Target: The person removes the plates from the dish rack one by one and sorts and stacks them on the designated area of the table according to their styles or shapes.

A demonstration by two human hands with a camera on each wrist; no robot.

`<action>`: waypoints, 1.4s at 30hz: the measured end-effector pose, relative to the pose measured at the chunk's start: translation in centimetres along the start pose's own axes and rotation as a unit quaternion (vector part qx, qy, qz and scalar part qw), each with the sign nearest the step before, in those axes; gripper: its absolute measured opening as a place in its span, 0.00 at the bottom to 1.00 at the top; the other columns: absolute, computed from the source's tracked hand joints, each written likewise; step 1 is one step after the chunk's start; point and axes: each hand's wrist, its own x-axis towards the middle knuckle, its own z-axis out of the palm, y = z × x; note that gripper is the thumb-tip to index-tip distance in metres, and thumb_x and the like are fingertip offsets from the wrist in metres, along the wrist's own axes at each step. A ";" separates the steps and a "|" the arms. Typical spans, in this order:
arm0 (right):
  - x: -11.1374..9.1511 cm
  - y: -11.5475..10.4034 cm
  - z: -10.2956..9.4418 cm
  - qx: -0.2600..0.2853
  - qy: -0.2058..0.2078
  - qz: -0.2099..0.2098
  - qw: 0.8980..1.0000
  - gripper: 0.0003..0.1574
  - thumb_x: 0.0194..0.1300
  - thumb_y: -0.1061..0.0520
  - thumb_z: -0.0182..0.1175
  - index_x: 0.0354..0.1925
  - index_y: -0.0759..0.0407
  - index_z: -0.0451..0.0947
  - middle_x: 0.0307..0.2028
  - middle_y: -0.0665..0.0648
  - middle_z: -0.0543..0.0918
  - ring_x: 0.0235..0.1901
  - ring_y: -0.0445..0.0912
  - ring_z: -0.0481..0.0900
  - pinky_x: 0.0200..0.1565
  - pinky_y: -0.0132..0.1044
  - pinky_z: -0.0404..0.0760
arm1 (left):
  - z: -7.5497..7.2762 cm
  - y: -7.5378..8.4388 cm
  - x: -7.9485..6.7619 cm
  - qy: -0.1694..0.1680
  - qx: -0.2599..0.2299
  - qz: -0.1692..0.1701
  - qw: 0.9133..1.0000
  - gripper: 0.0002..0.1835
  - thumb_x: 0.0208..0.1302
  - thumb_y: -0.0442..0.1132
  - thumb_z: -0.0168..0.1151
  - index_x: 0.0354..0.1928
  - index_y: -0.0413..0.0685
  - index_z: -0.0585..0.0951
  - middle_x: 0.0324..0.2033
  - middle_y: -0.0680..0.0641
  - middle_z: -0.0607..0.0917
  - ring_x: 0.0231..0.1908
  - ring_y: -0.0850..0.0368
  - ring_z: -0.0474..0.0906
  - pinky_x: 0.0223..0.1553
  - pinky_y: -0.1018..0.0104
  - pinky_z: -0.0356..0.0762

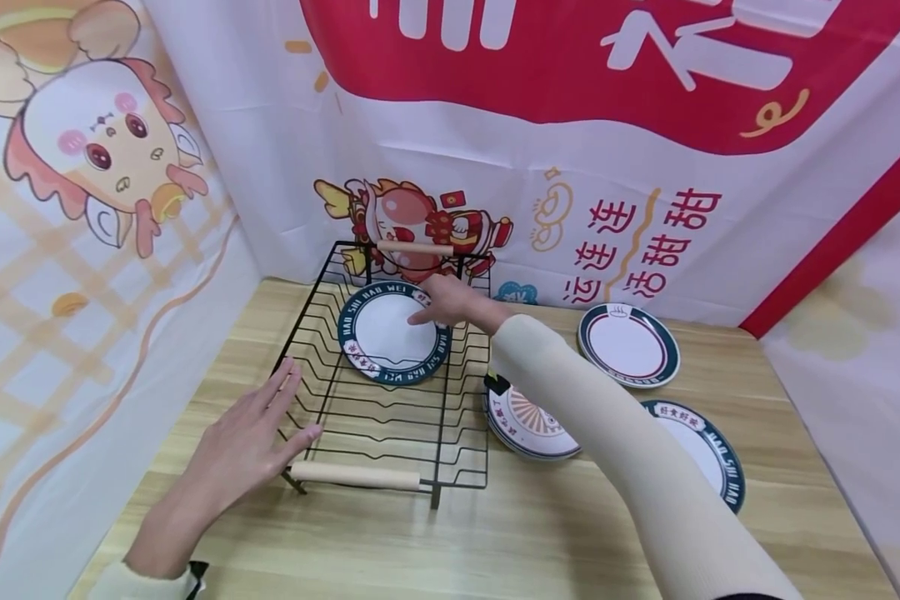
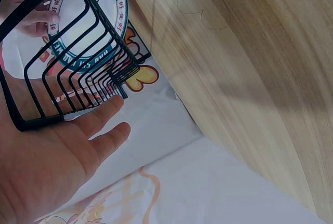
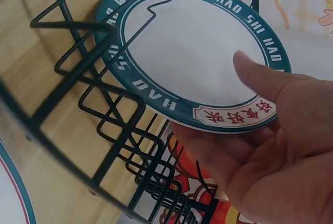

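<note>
A round white plate point(image 1: 390, 333) with a green lettered rim stands tilted among the wires at the back of a black dish rack, which has pale wooden handles point(image 1: 356, 476). My right hand point(image 1: 450, 302) pinches the plate's edge; in the right wrist view its thumb point(image 3: 255, 73) lies over the white face and the other fingers are behind. At the rack's front left side is my left hand point(image 1: 243, 437), fingers spread and nearly straight. The left wrist view shows those fingers point(image 2: 104, 117) along the outside of the rack's wires.
Right of the rack sits a stack of patterned plates point(image 1: 528, 429), partly hidden by my right sleeve point(image 1: 607, 417). Farther right are a plate with a red inner ring point(image 1: 630, 346) and a green-rimmed plate point(image 1: 708, 454). A printed cloth point(image 1: 435, 150) hangs behind the wooden table point(image 1: 495, 542).
</note>
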 end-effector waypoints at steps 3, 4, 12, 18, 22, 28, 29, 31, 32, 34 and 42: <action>-0.1 0.1 -0.1 -0.007 -0.003 0.002 1.000 0.30 0.73 0.50 0.69 0.67 0.59 0.76 0.53 0.58 0.85 0.47 0.50 0.82 0.52 0.42 0.83 | -0.1 0.1 0.1 0.001 0.001 0.000 1.000 0.50 0.78 0.67 0.51 0.85 0.41 0.48 0.85 0.39 0.46 0.73 0.22 0.61 0.64 0.23 0.70; 0.0 0.2 0.0 -0.009 -0.002 0.003 1.000 0.28 0.74 0.50 0.69 0.67 0.58 0.77 0.51 0.57 0.86 0.46 0.49 0.81 0.51 0.40 0.83 | -0.1 0.1 0.2 0.002 0.002 0.001 1.000 0.50 0.78 0.67 0.52 0.85 0.41 0.49 0.85 0.39 0.47 0.73 0.21 0.61 0.64 0.23 0.70; 0.1 0.5 0.4 -0.018 0.015 0.006 1.000 0.15 0.74 0.53 0.69 0.55 0.57 0.84 0.41 0.55 0.85 0.40 0.48 0.80 0.41 0.35 0.80 | 0.0 0.1 0.1 -0.002 -0.005 -0.001 1.000 0.50 0.79 0.67 0.50 0.85 0.40 0.48 0.85 0.39 0.46 0.74 0.22 0.60 0.65 0.24 0.70; -0.4 0.7 0.4 -0.014 0.022 -0.012 1.000 0.06 0.74 0.55 0.68 0.43 0.58 0.84 0.32 0.55 0.82 0.32 0.47 0.78 0.35 0.33 0.77 | 0.0 0.1 0.0 -0.002 -0.008 -0.003 1.000 0.50 0.79 0.67 0.50 0.85 0.41 0.47 0.85 0.39 0.46 0.74 0.22 0.60 0.66 0.24 0.69; -0.7 0.8 0.3 -0.026 0.028 -0.031 0.999 0.06 0.74 0.56 0.68 0.40 0.57 0.84 0.30 0.53 0.81 0.31 0.46 0.77 0.34 0.32 0.76 | 0.1 0.1 0.1 -0.002 -0.008 -0.003 1.000 0.50 0.79 0.67 0.50 0.85 0.42 0.47 0.85 0.40 0.45 0.74 0.22 0.60 0.66 0.24 0.68; -1.1 0.8 0.3 -0.035 0.036 -0.059 0.997 0.06 0.75 0.57 0.67 0.42 0.58 0.85 0.31 0.55 0.83 0.31 0.46 0.78 0.35 0.33 0.78 | 0.1 0.0 0.1 -0.002 -0.008 -0.002 1.000 0.50 0.79 0.67 0.50 0.85 0.41 0.48 0.85 0.40 0.45 0.74 0.23 0.60 0.66 0.24 0.68; -1.1 0.8 0.3 -0.034 0.038 -0.064 0.997 0.06 0.75 0.57 0.67 0.43 0.59 0.85 0.32 0.55 0.84 0.31 0.47 0.78 0.35 0.33 0.78 | 0.1 0.0 0.0 -0.002 -0.009 -0.002 1.000 0.50 0.79 0.67 0.50 0.85 0.41 0.48 0.85 0.40 0.45 0.74 0.22 0.60 0.66 0.24 0.68; -1.2 0.9 0.3 -0.037 0.044 -0.072 0.996 0.06 0.75 0.57 0.67 0.45 0.60 0.86 0.33 0.56 0.85 0.32 0.47 0.79 0.36 0.35 0.79 | 0.1 0.0 0.0 -0.004 -0.009 -0.004 1.000 0.50 0.79 0.67 0.50 0.85 0.41 0.48 0.85 0.40 0.45 0.74 0.22 0.60 0.65 0.23 0.68; -1.3 0.9 0.4 -0.039 0.048 -0.074 0.995 0.07 0.75 0.57 0.67 0.46 0.60 0.86 0.35 0.56 0.86 0.33 0.47 0.79 0.37 0.35 0.80 | 0.1 0.0 0.0 -0.004 -0.009 -0.005 1.000 0.50 0.78 0.67 0.50 0.85 0.41 0.48 0.85 0.40 0.45 0.74 0.22 0.60 0.65 0.23 0.69; -1.4 1.0 0.4 -0.044 0.055 -0.077 0.994 0.08 0.75 0.57 0.67 0.48 0.60 0.86 0.37 0.56 0.86 0.34 0.47 0.80 0.39 0.36 0.81 | 0.1 0.0 -0.1 -0.004 -0.009 -0.006 1.000 0.50 0.78 0.67 0.50 0.85 0.41 0.47 0.85 0.40 0.45 0.74 0.22 0.60 0.64 0.22 0.69; -2.4 1.4 -0.2 -0.035 0.095 -0.082 0.991 0.09 0.76 0.57 0.66 0.48 0.62 0.86 0.37 0.57 0.87 0.33 0.47 0.81 0.37 0.35 0.81 | 0.2 0.0 0.1 0.003 -0.008 -0.001 1.000 0.50 0.78 0.67 0.51 0.85 0.42 0.47 0.85 0.39 0.46 0.73 0.21 0.61 0.65 0.23 0.69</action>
